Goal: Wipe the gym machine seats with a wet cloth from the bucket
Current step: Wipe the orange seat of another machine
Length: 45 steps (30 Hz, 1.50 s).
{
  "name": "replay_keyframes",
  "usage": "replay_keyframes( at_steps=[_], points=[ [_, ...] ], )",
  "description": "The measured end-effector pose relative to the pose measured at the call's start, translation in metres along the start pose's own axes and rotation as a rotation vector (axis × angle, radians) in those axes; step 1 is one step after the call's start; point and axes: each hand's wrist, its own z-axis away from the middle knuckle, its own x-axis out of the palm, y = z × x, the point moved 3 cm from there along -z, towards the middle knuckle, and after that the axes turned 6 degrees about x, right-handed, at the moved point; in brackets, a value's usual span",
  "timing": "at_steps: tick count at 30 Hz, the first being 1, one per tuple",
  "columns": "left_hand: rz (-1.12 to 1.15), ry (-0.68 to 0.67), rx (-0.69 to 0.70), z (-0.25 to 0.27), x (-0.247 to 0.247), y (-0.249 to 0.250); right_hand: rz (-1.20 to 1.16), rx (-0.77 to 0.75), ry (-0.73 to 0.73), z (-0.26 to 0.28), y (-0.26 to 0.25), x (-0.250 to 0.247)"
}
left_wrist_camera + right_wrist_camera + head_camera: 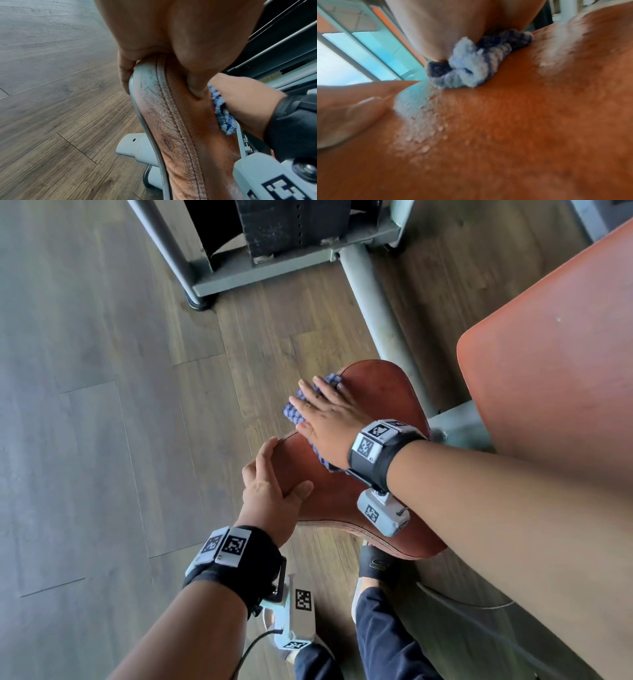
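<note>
Right hand (327,424): I keep it flat, fingers (310,402) straight and spread, pressing the blue checked cloth (295,409) onto the seat (373,392) so the wet side stays in contact.
Left hand (270,491): it grips the seat's near edge, thumb on top, probably to steady it.
Bucket: out of view.

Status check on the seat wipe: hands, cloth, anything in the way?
Right hand flat, pressing blue checked cloth onto brown seat. Left hand grips seat's edge. Seat surface wet. Nothing in the way.
</note>
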Motion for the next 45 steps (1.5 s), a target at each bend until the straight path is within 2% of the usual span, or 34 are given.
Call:
replay_keyframes(
  at_steps=[3,5,8,11,13,17,19,21,23,26,29,30,32,36,38,40,42,45],
  points=[
    [0.022,-0.023,0.016,0.001,-0.003,0.001,-0.053,0.016,0.007,0.003,0.026,-0.001],
    [0.051,-0.044,0.025,0.003,-0.007,-0.002,-0.11,0.152,0.066,0.008,0.064,0.003],
    [0.17,-0.042,-0.024,0.006,-0.018,-0.016,-0.198,0.402,0.071,0.017,0.108,0.012],
    [0.281,-0.028,-0.087,0.015,-0.026,-0.026,-0.214,0.512,0.115,0.019,0.097,0.019],
    [0.289,-0.01,-0.082,0.018,-0.026,-0.027,-0.18,0.446,0.151,0.021,0.06,0.018],
    [0.275,0.032,-0.038,0.016,-0.022,-0.025,-0.181,0.151,0.125,0.041,-0.028,0.015],
    [0.306,0.047,-0.053,0.016,-0.023,-0.026,-0.14,0.057,0.113,0.053,-0.044,0.014],
    [0.314,0.06,-0.063,0.019,-0.024,-0.03,-0.133,0.006,0.112,0.061,-0.031,0.019],
    [0.283,0.077,-0.062,0.02,-0.024,-0.031,-0.192,0.097,0.109,0.068,0.006,0.029],
    [0.311,0.077,-0.071,0.021,-0.024,-0.032,-0.245,0.421,0.14,0.093,0.071,0.045],
    [0.406,0.085,-0.079,0.022,-0.021,-0.032,-0.278,0.606,0.135,0.106,0.081,0.055],
    [0.436,0.092,-0.083,0.022,-0.02,-0.033,-0.268,0.614,0.165,0.102,0.068,0.053],
    [0.512,0.095,-0.11,0.023,-0.017,-0.035,-0.252,0.537,0.211,0.089,0.026,0.045],
    [0.623,0.062,-0.12,0.025,-0.016,-0.038,-0.2,0.209,0.215,0.069,-0.063,0.024],
    [0.668,0.047,-0.104,0.026,-0.017,-0.039,-0.166,0.078,0.199,0.069,-0.071,0.02],
    [0.682,0.04,-0.093,0.026,-0.016,-0.04,-0.124,-0.032,0.187,0.07,-0.051,0.024],
    [0.674,0.043,-0.09,0.027,-0.016,-0.04,-0.15,0.039,0.17,0.066,-0.005,0.031],
    [0.672,0.045,-0.086,0.028,-0.016,-0.04,-0.195,0.354,0.209,0.068,0.076,0.042]
  ],
)
